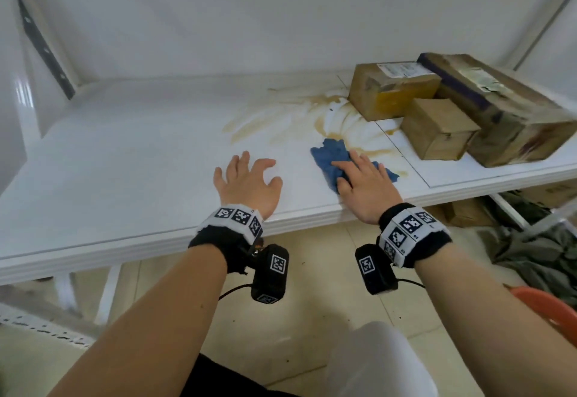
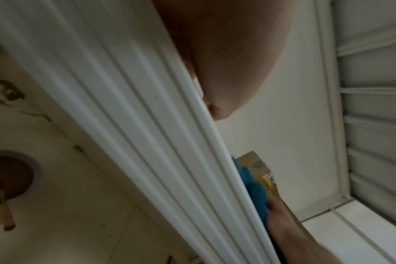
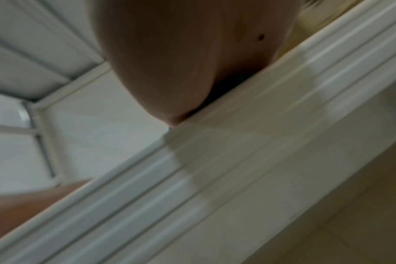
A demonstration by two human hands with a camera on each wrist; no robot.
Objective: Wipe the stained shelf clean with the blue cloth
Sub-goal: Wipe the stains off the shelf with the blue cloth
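Observation:
The white shelf carries a smeared brown stain right of its middle. A crumpled blue cloth lies at the stain's near edge. My right hand presses flat on the cloth with straight fingers. My left hand rests on bare shelf to the cloth's left, fingers spread and holding nothing. In the left wrist view the cloth and the right hand peek over the shelf's front edge. The right wrist view is blurred and shows only my palm on the shelf edge.
Three cardboard boxes crowd the shelf's right end, touching the stain's far side. A slotted upright stands at the back left. Grey bags and an orange stool sit low on the right.

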